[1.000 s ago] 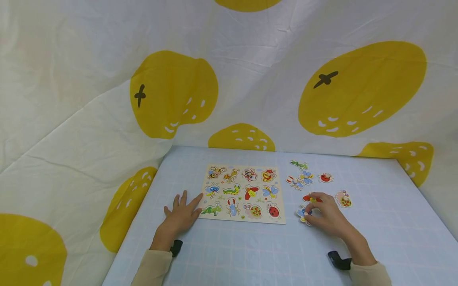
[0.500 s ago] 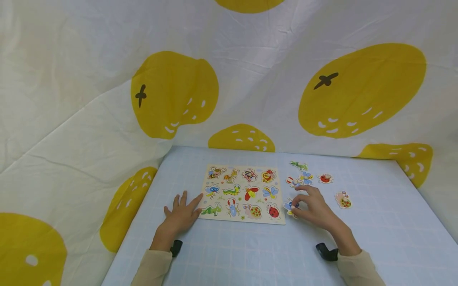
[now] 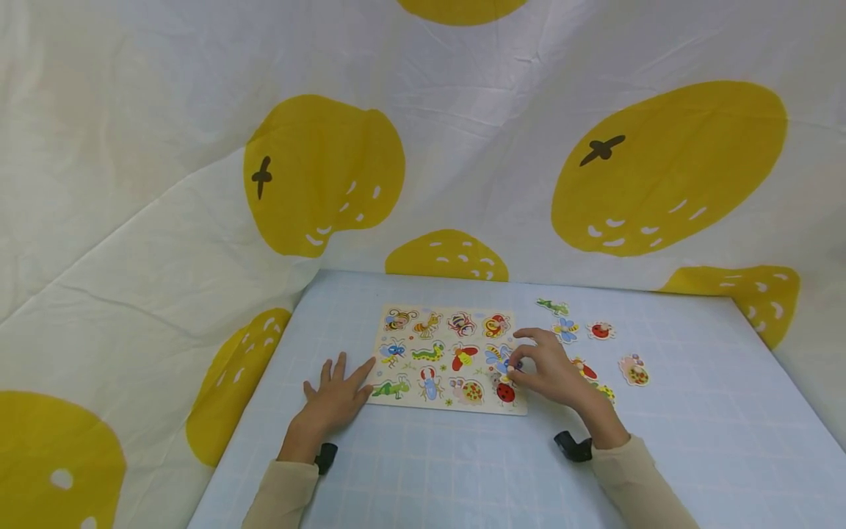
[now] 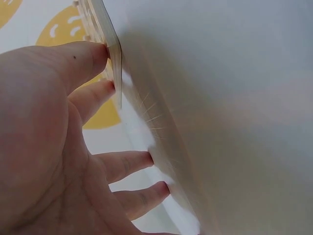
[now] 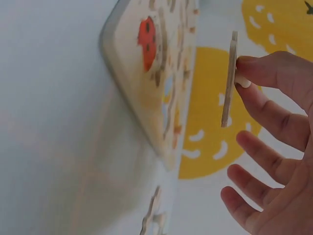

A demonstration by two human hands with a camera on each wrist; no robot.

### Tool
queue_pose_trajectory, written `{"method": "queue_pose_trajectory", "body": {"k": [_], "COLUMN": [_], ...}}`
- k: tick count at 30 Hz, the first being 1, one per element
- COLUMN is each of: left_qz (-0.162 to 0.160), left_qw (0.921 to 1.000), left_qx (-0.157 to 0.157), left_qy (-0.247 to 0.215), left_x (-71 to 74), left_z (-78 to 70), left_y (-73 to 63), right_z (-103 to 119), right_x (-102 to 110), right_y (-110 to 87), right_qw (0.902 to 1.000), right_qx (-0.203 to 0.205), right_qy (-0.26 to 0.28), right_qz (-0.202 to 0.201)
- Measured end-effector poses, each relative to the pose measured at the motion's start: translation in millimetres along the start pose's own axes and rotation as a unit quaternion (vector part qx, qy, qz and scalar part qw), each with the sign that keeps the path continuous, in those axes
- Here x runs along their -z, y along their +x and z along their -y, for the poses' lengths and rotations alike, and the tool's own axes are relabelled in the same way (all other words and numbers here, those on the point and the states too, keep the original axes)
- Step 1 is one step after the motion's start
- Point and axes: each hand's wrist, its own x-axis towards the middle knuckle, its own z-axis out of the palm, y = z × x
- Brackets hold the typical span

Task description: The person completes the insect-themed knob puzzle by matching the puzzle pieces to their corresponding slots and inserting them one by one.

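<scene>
The right hand (image 3: pixel 551 371) pinches a blue bug piece (image 5: pixel 229 93) by its small white knob (image 5: pixel 242 81), with the thumb and one finger. The other fingers of that hand bend a little and hold nothing. The bug piece is at the tips of the right hand, up over the right side of the puzzle board (image 3: pixel 416 403). In the right wrist view, a gap shows between the piece and the board.

The left hand (image 3: pixel 333 400) is flat on the pale blue surface (image 3: pixel 423 477) with its fingers spread wide. It grips nothing. Its thumb and pointing finger touch the left edge of the board.

The board lies between the two hands and has bug pictures in three rows. A red ladybug picture (image 3: pixel 504 390) is just below the tips of the right hand.

Past the right hand lie a green grasshopper piece (image 3: pixel 551 306), a blue-winged bee piece (image 3: pixel 565 330) and a ladybug piece (image 3: pixel 601 330). A snail piece (image 3: pixel 635 370) is to its right. A red-winged piece (image 3: pixel 584 369) and a yellow-green piece (image 3: pixel 605 393) lie just beside the right wrist, partly hidden.
</scene>
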Motion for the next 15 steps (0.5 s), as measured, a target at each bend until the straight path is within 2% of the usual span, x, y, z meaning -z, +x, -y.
{"method": "queue_pose_trajectory", "body": {"k": [9, 15], "left_qz": [0.002, -0.001], "left_qw": [1.0000, 1.0000], "left_qx": [0.001, 0.000], "left_qy": [-0.006, 0.000], "left_x": [0.4, -0.7], "left_z": [-0.1, 0.5], "left_y": [-0.4, 0.0], "right_z": [21, 33], "right_x": [-9, -14], "right_y": [27.2, 43.7], "right_qw": [0.9997, 0.9983], "right_qx": [0.018, 0.057], "right_qy": [0.006, 0.012], "right_qz": [0.015, 0.010]}}
